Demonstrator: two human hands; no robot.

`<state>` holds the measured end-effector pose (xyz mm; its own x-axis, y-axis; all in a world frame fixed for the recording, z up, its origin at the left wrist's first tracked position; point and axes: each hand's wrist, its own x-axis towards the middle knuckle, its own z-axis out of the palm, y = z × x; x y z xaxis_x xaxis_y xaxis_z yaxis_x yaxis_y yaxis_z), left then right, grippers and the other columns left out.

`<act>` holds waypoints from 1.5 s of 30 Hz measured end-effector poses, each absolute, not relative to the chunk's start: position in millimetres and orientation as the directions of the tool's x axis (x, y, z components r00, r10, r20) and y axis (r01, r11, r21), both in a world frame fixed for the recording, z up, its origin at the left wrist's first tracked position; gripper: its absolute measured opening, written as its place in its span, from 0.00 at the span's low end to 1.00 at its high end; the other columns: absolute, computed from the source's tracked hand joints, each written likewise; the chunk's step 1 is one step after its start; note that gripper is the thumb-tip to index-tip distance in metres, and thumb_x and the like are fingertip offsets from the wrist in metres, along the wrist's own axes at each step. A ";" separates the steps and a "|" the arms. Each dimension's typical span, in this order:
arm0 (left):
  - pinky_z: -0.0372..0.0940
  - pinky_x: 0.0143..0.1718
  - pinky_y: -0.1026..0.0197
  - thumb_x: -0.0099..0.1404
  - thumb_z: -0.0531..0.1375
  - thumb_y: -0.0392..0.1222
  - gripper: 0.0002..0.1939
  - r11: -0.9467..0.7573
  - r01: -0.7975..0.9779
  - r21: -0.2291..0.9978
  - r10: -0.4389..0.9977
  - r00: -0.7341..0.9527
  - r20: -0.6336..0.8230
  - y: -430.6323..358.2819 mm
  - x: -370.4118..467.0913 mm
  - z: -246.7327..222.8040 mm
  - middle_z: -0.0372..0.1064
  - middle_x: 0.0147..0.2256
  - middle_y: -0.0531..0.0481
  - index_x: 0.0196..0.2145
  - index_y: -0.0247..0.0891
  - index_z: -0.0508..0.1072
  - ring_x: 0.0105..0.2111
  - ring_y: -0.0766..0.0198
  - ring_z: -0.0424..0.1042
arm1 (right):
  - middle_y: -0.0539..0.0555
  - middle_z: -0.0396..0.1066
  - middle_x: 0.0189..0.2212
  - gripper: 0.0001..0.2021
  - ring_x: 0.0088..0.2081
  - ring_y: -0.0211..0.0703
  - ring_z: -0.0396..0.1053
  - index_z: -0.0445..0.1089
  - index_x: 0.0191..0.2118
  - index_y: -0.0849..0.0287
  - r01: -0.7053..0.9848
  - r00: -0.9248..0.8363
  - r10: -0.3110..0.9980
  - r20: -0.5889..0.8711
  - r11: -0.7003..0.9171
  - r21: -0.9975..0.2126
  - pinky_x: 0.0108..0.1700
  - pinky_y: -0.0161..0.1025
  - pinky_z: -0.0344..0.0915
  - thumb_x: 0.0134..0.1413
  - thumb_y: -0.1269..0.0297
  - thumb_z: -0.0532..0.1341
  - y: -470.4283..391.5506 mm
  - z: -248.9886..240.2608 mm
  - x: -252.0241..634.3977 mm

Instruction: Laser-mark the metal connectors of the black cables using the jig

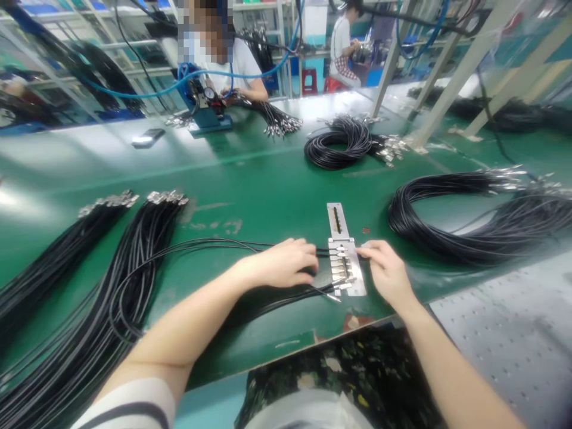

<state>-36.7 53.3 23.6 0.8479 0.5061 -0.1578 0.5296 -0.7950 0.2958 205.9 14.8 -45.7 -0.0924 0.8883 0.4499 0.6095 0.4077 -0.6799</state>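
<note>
A hinged metal fixture [356, 280] lies on the green table with its slotted lid [331, 225] folded out away from me. Metal cable ends sit in some slots, near the top and the bottom of its lower plate. My left hand [288, 262] is just left of the fixture, fingers curled over thin black cables [223, 241] that come out past its fingertips toward the slots. My right hand [386, 271] pinches at the fixture's right edge; what its fingertips hold, if anything, is hidden. One loose cable tip [330, 294] lies below the left hand.
Black cable bundles [147, 256] with metal ends lie at left. Coiled cables lie at right [411, 220] and farther back [335, 146]. A blue bench press [205, 107] stands before a co-worker [245, 65] across the table. A phone [148, 138] lies at back left.
</note>
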 end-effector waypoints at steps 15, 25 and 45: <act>0.60 0.35 0.66 0.63 0.55 0.38 0.04 -0.646 0.583 0.493 0.671 0.741 0.003 52.5 -28.9 5.4 0.69 0.33 0.53 0.33 0.38 0.69 0.33 0.67 0.67 | 0.53 0.65 0.34 0.12 0.33 0.39 0.67 0.71 0.36 0.56 0.546 -0.016 0.915 0.402 0.345 -0.763 0.36 0.38 0.65 0.54 0.71 0.51 2.7 -44.4 208.7; 0.63 0.36 0.63 0.65 0.51 0.37 0.09 -0.611 0.722 0.326 0.761 0.648 -0.009 48.3 -16.5 -12.9 0.70 0.34 0.50 0.34 0.37 0.71 0.34 0.63 0.70 | 0.53 0.65 0.34 0.12 0.34 0.39 0.66 0.71 0.37 0.56 0.546 -0.042 0.908 0.417 0.370 -0.752 0.37 0.37 0.65 0.56 0.71 0.51 1.8 -40.0 208.0; 0.57 0.27 0.64 0.68 0.44 0.36 0.19 -0.764 0.641 0.079 0.640 0.767 -0.039 43.2 -19.5 -18.9 0.63 0.34 0.50 0.53 0.50 0.59 0.31 0.64 0.62 | 0.59 0.65 0.45 0.19 0.44 0.52 0.59 0.71 0.45 0.59 0.855 -0.372 0.837 0.402 0.477 -0.202 0.44 0.49 0.61 0.51 0.80 0.51 -1.7 -46.7 202.1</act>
<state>-19.5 43.2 -18.9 0.7673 0.6401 -0.0386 0.6409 -0.7636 0.0788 202.1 -1.7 -46.7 -0.3719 0.8366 0.4022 0.8550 0.4775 -0.2025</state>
